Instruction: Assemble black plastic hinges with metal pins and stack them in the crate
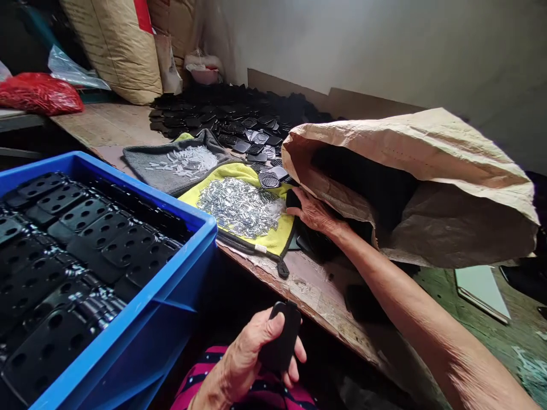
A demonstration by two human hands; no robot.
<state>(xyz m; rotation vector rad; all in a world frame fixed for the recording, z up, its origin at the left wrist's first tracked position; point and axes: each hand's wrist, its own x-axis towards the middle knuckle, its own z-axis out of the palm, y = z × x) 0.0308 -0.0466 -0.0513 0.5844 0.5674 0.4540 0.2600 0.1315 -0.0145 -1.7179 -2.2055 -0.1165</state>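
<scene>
My left hand (239,360), low in the middle of the head view, is closed on a flat black plastic plate (282,339) with rounded corners. The thumb lies over its face and the fingers curl behind it. Over the worktable my right hand (318,215) reaches to the edge of a yellow cloth (280,242), pinching a black plastic piece (292,199) between thumb and fingers. Part of that piece is hidden by the hand. Heaped on the cloth are many small shiny metal pins (239,208). Short white sticks (188,161) lie on a grey cloth (145,162) behind.
At left stands a blue crate (209,228) packed with black plates (123,250) with round holes. A large open paper sack (453,228) lies at right. Loose black plates (192,117) are piled toward the wall. A red bag (43,94) sits far left.
</scene>
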